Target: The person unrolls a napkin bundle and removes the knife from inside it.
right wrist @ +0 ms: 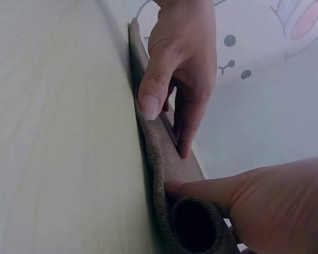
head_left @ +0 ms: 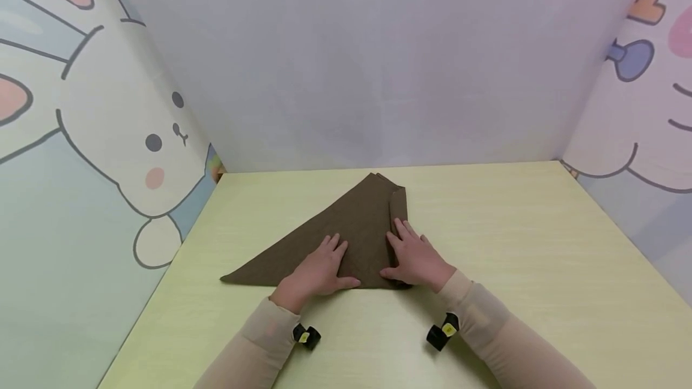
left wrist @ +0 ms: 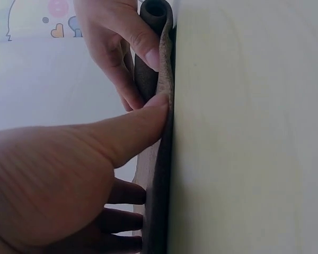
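Note:
A brown cloth [head_left: 346,221], folded into a rough triangle, lies on the table with its long point to the left. Its right side is turned into a roll [right wrist: 195,225], whose hollow end faces the table's near side. My left hand [head_left: 319,269] rests spread on the flat part, thumb along the near edge. Over the rolled side lies my right hand [head_left: 418,260], its fingers extended onto the cloth and its thumb touching down just left of the roll. Both thumbs press the near edge in the left wrist view.
The pale wooden table [head_left: 540,269] extends around the cloth. A plain light backdrop [head_left: 378,65] rises behind it, with cartoon-printed panels at the left [head_left: 108,107] and right [head_left: 649,107]. A small black camera [head_left: 307,337] is on the left sleeve, another [head_left: 443,332] on the right.

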A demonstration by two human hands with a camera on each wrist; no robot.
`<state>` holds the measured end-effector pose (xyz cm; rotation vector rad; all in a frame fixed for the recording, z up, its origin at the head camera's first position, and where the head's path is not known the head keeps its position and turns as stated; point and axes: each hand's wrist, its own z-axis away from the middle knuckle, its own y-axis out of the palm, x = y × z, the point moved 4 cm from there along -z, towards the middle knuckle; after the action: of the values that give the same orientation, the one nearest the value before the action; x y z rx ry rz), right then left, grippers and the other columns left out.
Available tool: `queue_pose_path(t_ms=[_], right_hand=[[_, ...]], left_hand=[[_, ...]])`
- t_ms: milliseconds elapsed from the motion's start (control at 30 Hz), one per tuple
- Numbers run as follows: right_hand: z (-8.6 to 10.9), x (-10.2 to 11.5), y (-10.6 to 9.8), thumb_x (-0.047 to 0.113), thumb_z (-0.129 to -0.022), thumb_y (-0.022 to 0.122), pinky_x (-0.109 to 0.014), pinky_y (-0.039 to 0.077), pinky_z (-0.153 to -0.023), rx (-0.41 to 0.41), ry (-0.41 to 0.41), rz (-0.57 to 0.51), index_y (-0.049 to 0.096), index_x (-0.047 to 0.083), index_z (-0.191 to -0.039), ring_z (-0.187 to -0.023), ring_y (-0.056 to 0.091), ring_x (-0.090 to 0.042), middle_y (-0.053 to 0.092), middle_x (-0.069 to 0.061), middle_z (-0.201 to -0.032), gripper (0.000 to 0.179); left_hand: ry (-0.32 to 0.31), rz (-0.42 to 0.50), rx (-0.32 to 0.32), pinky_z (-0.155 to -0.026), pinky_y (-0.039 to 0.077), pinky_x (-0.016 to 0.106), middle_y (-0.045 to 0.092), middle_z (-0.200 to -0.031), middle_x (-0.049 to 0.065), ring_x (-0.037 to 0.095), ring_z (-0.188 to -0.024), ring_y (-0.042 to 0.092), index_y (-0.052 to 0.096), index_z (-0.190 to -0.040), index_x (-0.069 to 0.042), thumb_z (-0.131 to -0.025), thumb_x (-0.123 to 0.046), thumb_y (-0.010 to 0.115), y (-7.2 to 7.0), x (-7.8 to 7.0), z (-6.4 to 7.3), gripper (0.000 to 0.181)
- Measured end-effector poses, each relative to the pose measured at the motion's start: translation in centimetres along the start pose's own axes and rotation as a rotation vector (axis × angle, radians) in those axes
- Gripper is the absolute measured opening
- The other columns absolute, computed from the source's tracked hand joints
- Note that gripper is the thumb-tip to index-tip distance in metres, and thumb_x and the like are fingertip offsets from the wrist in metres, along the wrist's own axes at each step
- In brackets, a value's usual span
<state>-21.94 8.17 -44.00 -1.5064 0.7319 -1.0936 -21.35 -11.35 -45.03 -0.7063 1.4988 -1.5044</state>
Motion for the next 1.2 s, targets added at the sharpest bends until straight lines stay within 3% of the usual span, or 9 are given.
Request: queue_pose_path(t_ms=[667, 1200], right_hand=[[0.4, -0.7, -0.3, 0.046, -0.075, 0.071, -0.058, 0.029, -0.096, 0.024, 0.005, -0.013, 0.035, -0.001, -0.139, -0.134, 0.018, -0.036, 0.016, -0.022, -0.148, 0.087], [0.8, -1.3, -0.6, 0.042, -0.076, 0.072, -0.054, 0.032, -0.095, 0.023, 0.005, -0.047, 0.033, -0.003, -0.139, -0.125, 0.035, -0.038, 0.017, -0.024, -0.146, 0.086]], left_hand=[[-0.012, 0.013, 0.016, -0.103, 0.027, 0.042, 0.018, -0.148, 0.018, 0.033, -0.136, 0.013, 0.03, -0.142, -0.002, -0.08, -0.06, 0.057, -0.3, -0.2, 0.2, 0.089], [-0.016, 0.009, 0.014, -0.104, 0.026, 0.041, 0.018, -0.148, 0.018, 0.033, -0.136, 0.014, 0.031, -0.142, -0.002, -0.079, -0.061, 0.057, -0.2, -0.1, 0.1, 0.09]])
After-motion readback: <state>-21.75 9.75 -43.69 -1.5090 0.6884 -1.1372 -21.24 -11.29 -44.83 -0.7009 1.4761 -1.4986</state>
